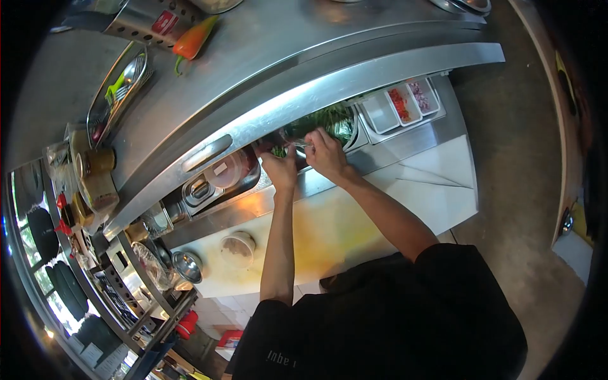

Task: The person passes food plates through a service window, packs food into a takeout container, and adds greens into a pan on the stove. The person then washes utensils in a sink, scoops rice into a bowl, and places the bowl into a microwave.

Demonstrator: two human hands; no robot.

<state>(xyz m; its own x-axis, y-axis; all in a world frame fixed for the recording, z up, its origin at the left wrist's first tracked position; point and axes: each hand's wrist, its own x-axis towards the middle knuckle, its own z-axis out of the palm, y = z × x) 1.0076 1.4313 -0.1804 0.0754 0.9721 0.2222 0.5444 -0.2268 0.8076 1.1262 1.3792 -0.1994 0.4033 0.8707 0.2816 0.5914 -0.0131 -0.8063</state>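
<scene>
Both my hands reach into the row of food containers under the raised steel lid. My left hand [278, 168], fingers bent inward, is at some small green pieces [278, 151]; what it grips is partly hidden. Close beside it, my right hand [325, 154] is closed in a pinch on what looks like clear plastic film [294, 133]. Dark leafy greens [334, 122] lie in the metal container just beyond my right hand. Left of my hands sits a round, clear-lidded tub [227, 171] with a white label.
White trays with chopped red pieces [399, 105] and diced purple onion [418, 97] stand at the right. A white cutting board [437, 180] runs along the front, with a round tub [238, 247] and steel bowl [187, 266] at its left. An orange-red pepper [194, 39] lies on the steel top.
</scene>
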